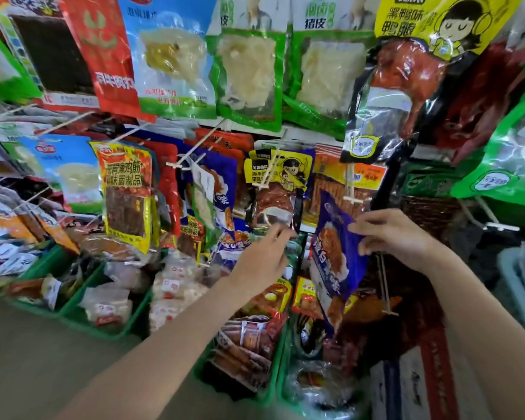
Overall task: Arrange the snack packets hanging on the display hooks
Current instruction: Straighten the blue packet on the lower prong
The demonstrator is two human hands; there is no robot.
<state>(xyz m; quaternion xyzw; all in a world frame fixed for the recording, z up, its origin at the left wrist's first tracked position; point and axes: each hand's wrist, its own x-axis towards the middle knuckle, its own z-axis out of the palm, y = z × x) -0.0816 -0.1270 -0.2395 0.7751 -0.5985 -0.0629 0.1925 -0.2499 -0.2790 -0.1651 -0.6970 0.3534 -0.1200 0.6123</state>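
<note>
Right hand (pixel 397 234) right of centre, pinching the upper edge of a blue-purple snack packet (pixel 335 262) between thumb and curled fingers, so the packet dangles free and slants down toward lower centre; probably lifted clear of the rack so its hang hole can be lined up with a hook, judging from the bare white hook tip (pixel 352 199) just above the packet's top corner. Left hand (pixel 262 256) at centre, fingers loosely extended and reaching up to the bottom edge of a yellow-and-black duck packet (pixel 278 189) hanging on a middle-row hook; seemingly steadying or straightening it, though hard to say whether fingertips actually touch the film or stop just short. Matching blue-purple packets (pixel 215 192) hanging left of centre, which suggests where the held one belongs. Upper row filled with large green pork-skin packets (pixel 249 65) and a big yellow-topped duck leg packet (pixel 406 74), all cropped by the top of the frame. Green bins (pixel 128 325) of loose snacks along the lower left and lower centre, partly masked by both forearms. Hang hole of the held packet concealed behind the right fingers; hook shafts behind most packets hidden; right edge of the frame dim, blurred and hard to read
</note>
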